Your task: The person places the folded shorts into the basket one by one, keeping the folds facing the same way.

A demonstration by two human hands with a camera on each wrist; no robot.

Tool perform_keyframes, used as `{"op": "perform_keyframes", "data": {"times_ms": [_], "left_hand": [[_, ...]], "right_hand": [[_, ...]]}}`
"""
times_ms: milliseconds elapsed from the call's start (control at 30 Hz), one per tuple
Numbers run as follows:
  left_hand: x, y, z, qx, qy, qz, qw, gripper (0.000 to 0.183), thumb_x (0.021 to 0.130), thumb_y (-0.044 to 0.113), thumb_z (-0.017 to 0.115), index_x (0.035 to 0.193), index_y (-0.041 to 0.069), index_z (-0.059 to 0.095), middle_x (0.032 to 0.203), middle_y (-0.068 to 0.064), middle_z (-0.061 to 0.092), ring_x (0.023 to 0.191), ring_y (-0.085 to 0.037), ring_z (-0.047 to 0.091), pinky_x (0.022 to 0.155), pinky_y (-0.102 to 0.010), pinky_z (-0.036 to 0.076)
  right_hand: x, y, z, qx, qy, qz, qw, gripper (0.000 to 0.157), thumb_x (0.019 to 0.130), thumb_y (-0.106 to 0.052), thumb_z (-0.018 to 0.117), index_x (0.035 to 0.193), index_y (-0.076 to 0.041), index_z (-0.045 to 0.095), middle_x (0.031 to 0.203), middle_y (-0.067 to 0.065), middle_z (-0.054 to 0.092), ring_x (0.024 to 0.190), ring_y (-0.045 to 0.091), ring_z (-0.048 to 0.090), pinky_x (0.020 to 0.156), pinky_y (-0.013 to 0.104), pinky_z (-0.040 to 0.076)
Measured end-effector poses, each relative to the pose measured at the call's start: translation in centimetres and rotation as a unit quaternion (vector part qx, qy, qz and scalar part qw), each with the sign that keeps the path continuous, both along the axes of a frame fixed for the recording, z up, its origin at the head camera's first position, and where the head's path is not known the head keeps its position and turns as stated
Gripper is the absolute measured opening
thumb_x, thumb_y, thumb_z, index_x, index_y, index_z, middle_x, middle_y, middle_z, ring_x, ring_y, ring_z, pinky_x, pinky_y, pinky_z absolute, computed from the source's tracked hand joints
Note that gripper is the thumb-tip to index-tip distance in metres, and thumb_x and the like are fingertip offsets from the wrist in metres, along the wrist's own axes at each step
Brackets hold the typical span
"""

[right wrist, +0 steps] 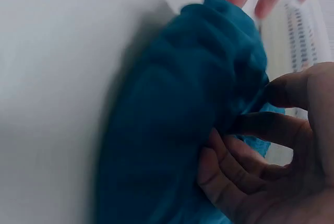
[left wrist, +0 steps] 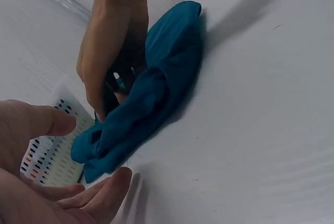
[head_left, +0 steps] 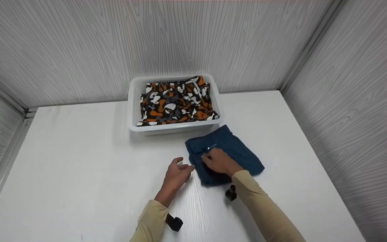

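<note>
A folded dark blue garment lies on the white table, with a small pale mark near its upper fold. My right hand is over its middle, fingers curled, pinching the cloth. In the right wrist view, thumb and forefinger meet at a crease of the garment, and the other fingertips press into the fabric. Just off the garment's left edge is my left hand, its fingers spread and loosely bent. The left wrist view shows that hand holding nothing, close to the end of the bunched blue cloth.
Behind the garment, a white plastic basket with perforated sides stands near the back wall. Folded cloth in an orange, black, white and grey camouflage pattern fills it. Grey wood-grain panels rise at the back and both sides.
</note>
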State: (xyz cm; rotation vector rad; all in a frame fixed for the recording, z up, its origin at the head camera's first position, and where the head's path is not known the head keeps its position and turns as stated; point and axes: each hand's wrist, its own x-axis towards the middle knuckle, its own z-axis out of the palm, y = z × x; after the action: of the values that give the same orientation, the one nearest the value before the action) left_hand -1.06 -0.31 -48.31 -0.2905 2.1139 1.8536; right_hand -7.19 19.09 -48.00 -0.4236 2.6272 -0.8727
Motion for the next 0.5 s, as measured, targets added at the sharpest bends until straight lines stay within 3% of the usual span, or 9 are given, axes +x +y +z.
{"op": "perform_keyframes", "data": {"times_ms": [133, 267, 367, 500], "left_hand": [[-0.2, -0.7, 0.2, 0.01, -0.015, 0.004, 0.9998, 0.076, 0.095, 0.024, 0.067, 0.154, -0.006, 0.029, 0.133, -0.026, 0.058, 0.108, -0.029, 0.066, 0.088, -0.041, 0.055], [-0.2, -1.3, 0.2, 0.016, -0.012, 0.011, 0.9997, 0.08, 0.094, 0.025, 0.068, 0.153, -0.01, 0.026, 0.143, -0.03, 0.049, 0.129, -0.036, 0.054, 0.104, -0.047, 0.046], [-0.2, -1.6, 0.2, 0.03, 0.003, 0.013, 0.9995, 0.08, 0.093, 0.021, 0.07, 0.152, -0.012, 0.027, 0.15, -0.031, 0.041, 0.136, -0.038, 0.046, 0.107, -0.047, 0.043], [-0.3, -1.8, 0.0, 0.058, -0.002, 0.03, 0.9979, 0.08, 0.092, 0.012, 0.07, 0.154, -0.008, 0.025, 0.147, -0.03, 0.044, 0.12, -0.035, 0.057, 0.086, -0.038, 0.054]], "right_hand": [[0.4, -1.8, -0.2, -0.071, -0.045, 0.011, 0.996, 0.045, 0.107, -0.024, 0.048, 0.066, -0.011, 0.06, 0.06, -0.004, 0.05, 0.055, 0.011, 0.049, 0.054, 0.026, 0.039], [0.8, -3.1, -0.4, -0.144, -0.097, -0.007, 0.985, 0.042, 0.108, -0.026, 0.048, 0.08, -0.004, 0.072, 0.071, 0.003, 0.063, 0.062, 0.013, 0.057, 0.06, 0.027, 0.047], [1.0, -3.6, -0.7, -0.2, -0.147, -0.045, 0.968, 0.036, 0.108, -0.027, 0.049, 0.091, -0.006, 0.073, 0.081, 0.004, 0.064, 0.07, 0.015, 0.059, 0.066, 0.027, 0.05], [1.0, -3.9, -1.0, -0.269, -0.212, -0.094, 0.935, 0.031, 0.107, -0.028, 0.05, 0.107, -0.005, 0.071, 0.091, 0.003, 0.063, 0.077, 0.015, 0.06, 0.071, 0.027, 0.051]]}}
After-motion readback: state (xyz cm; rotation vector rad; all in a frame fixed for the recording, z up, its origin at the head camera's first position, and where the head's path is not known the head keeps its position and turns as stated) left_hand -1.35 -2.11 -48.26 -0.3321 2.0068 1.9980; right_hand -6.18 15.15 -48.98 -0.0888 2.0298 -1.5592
